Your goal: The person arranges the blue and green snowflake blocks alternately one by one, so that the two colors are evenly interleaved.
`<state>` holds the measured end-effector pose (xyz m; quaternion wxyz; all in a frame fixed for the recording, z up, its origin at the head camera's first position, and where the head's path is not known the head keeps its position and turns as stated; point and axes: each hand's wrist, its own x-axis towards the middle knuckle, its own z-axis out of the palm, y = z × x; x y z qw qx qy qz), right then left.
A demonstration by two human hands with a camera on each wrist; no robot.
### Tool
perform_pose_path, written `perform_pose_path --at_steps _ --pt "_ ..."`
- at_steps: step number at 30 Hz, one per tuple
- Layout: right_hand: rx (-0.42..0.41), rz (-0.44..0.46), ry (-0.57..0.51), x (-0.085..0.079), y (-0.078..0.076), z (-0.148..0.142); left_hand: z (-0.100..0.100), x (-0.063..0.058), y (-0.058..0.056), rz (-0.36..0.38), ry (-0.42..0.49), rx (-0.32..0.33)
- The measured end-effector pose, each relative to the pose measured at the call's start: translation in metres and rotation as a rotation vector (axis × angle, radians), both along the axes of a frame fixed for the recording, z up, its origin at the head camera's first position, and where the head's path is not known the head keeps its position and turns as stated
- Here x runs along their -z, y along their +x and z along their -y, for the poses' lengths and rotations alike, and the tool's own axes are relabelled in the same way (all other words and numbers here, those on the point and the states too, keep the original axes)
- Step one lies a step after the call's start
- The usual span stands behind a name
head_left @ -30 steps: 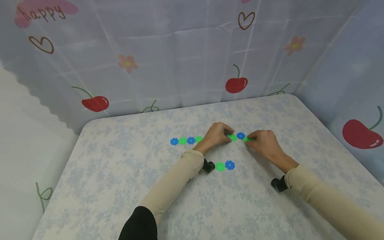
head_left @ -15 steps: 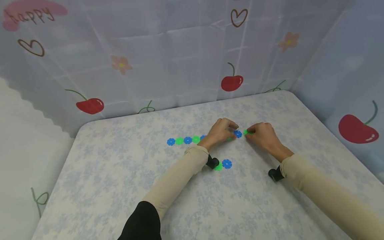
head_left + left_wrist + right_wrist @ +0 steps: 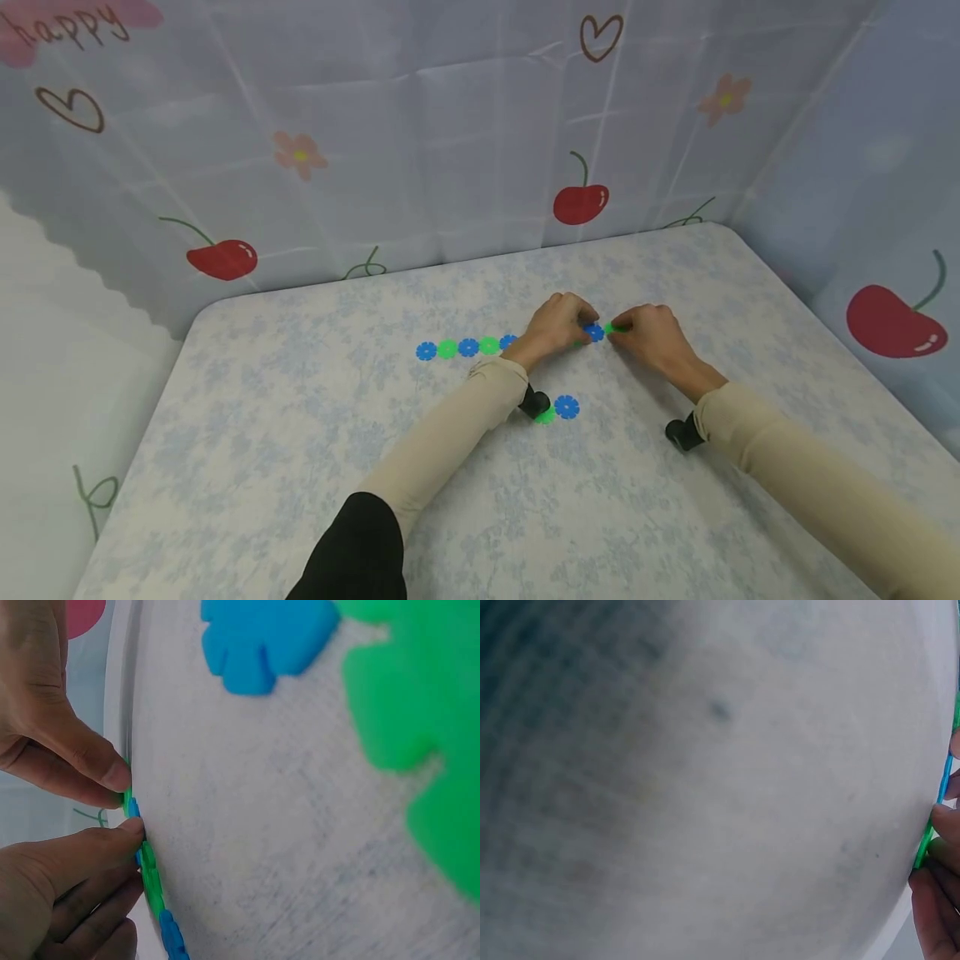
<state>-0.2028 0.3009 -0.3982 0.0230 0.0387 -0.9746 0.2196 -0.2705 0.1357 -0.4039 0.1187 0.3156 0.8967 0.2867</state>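
Observation:
A row of blue and green flower-shaped plastic discs, starting at a blue disc (image 3: 426, 351), runs across the table in the head view. My left hand (image 3: 557, 323) covers part of that row and pinches the blue disc (image 3: 595, 332) at its right end. Between thumb and fingers my right hand (image 3: 656, 340) grips a green disc (image 3: 613, 328), its edge against or very near the blue one. In the left wrist view the green disc (image 3: 127, 776) and blue disc (image 3: 134, 808) appear edge-on. Whether their slots interlock I cannot tell.
Closer to the person lie a blue disc (image 3: 567, 407) and a green disc (image 3: 547, 415), the latter partly behind the black left wrist camera (image 3: 535, 403). A patterned cloth covers the table (image 3: 285, 433). A printed curtain (image 3: 450, 150) hangs along its back edge.
The right hand has brought its green disc leftward to the blue disc, closing the gap seen half a second ago. My left hand has moved from the neighbouring green disc to the blue end disc.

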Motion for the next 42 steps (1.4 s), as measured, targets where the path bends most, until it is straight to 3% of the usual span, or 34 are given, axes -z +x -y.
perform_pose_path --at_steps 7,14,20,29,42 --pt "0.007 0.026 -0.021 -0.001 0.003 -0.001 -0.001 0.002 0.002 -0.009 0.011 -0.004" --pt "0.000 -0.046 -0.071 -0.005 0.018 0.007 0.001 0.003 0.002 -0.016 0.018 -0.003" --pt "-0.126 -0.059 -0.181 -0.005 0.041 0.028 0.003 0.002 0.000 -0.005 0.034 -0.020" --pt "-0.288 0.046 -0.300 0.004 0.064 0.060 0.005 0.003 -0.001 0.015 0.082 -0.007" --pt "-0.330 0.038 -0.216 0.006 0.073 0.059 0.003 0.004 0.000 0.007 0.080 -0.007"
